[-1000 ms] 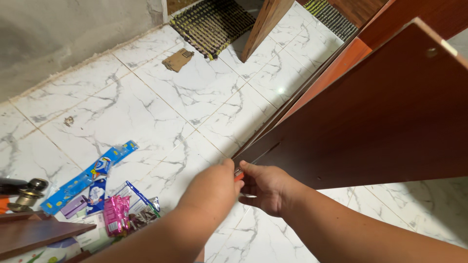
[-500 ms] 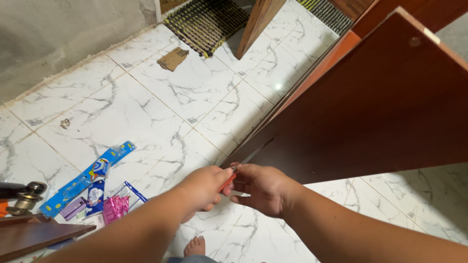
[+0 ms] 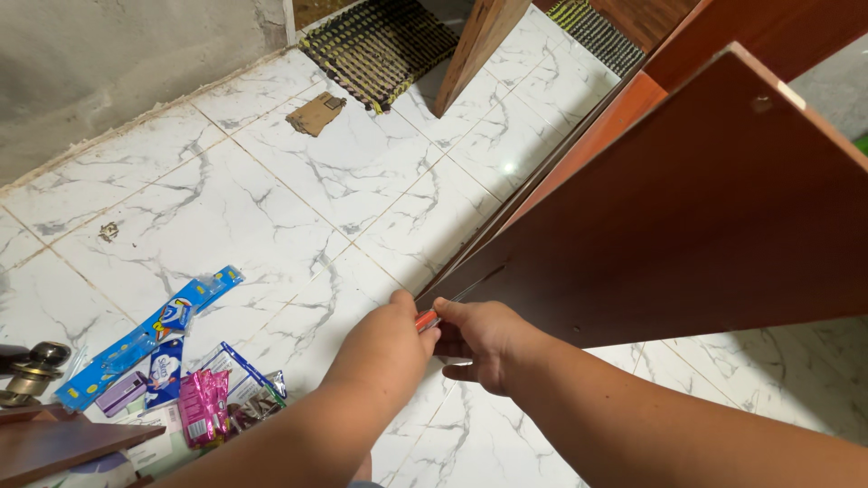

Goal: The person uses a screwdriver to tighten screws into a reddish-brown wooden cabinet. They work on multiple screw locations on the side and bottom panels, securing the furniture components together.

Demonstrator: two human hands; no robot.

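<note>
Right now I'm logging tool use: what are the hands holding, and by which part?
A screwdriver, gripped at its orange handle between the left hand and right hand; its thin shaft points at the brown panel.

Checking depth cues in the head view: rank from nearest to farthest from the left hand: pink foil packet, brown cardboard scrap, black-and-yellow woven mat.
Measured from the left hand:
1. Pink foil packet, on the floor to its left.
2. Brown cardboard scrap, on the tiles far ahead.
3. Black-and-yellow woven mat, beyond the scrap, by the wall.
</note>
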